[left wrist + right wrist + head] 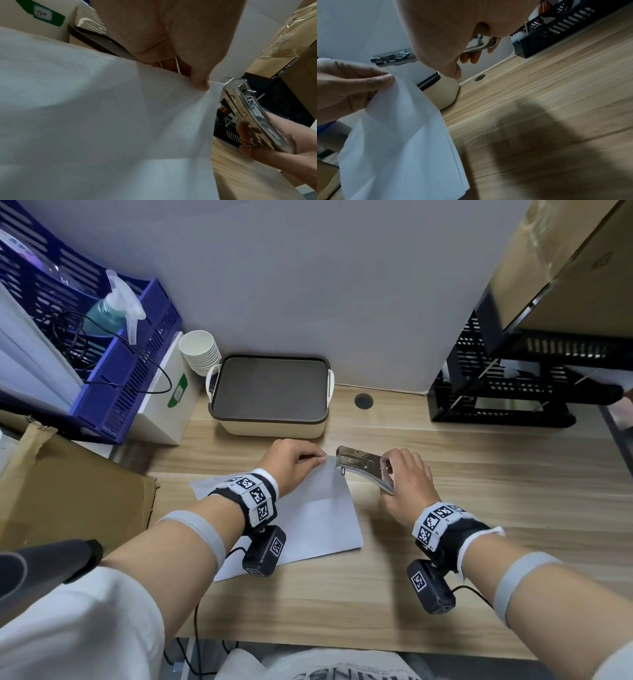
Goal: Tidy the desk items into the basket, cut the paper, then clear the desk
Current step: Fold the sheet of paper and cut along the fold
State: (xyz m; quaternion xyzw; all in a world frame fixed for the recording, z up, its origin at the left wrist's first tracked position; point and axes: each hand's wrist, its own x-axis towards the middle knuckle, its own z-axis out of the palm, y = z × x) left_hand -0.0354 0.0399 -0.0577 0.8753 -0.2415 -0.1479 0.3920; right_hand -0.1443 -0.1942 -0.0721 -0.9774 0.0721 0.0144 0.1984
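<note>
White sheets of paper (318, 508) lie on the wooden desk (479, 508), their far corner lifted. My left hand (294, 462) pinches that corner between thumb and fingers (382, 79), and the paper (102, 121) fills the left wrist view. My right hand (407, 474) grips a shiny metal plier-type stapler (363, 465) by its handles, its nose right at the raised corner. From the left wrist the stapler (248, 108) shows beside the paper edge; from the right wrist its nose (392, 59) sits above the paper (399, 135). The cream basket (270, 395) with a dark lid stands behind the hands.
A stack of paper cups (202, 350) and a white box (168, 392) stand left of the basket. A blue file rack (102, 337) holds a spray bottle (116, 306). A cardboard box (68, 491) sits at the left, black trays (513, 385) at the back right.
</note>
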